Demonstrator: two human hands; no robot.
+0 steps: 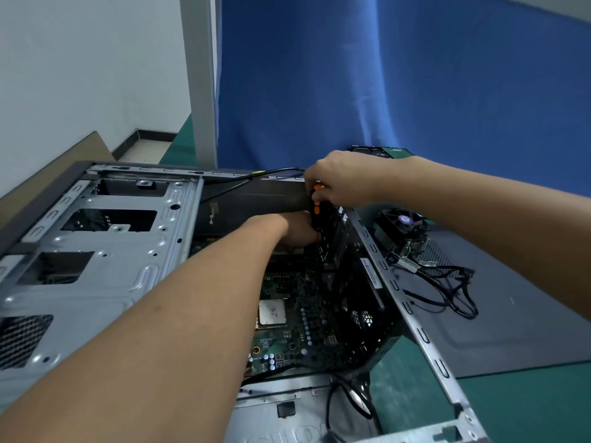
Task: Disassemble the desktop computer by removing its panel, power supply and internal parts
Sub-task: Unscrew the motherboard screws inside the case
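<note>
Right hand [339, 179] is gripping the orange-black screwdriver [317, 206] at the far end of the open case [96, 251], left hand [297, 230] is bracing below, grip hidden; a slip is risking gouging the motherboard [297, 302].

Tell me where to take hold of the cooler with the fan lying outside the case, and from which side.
Grip the fan cooler by its two opposite outer side walls, coming straight down from above. It sits fan side up on the grey panel, so the sides are exposed while the top is open blades. Approach from the far side or the right: its cables trail off toward the near side.
</note>
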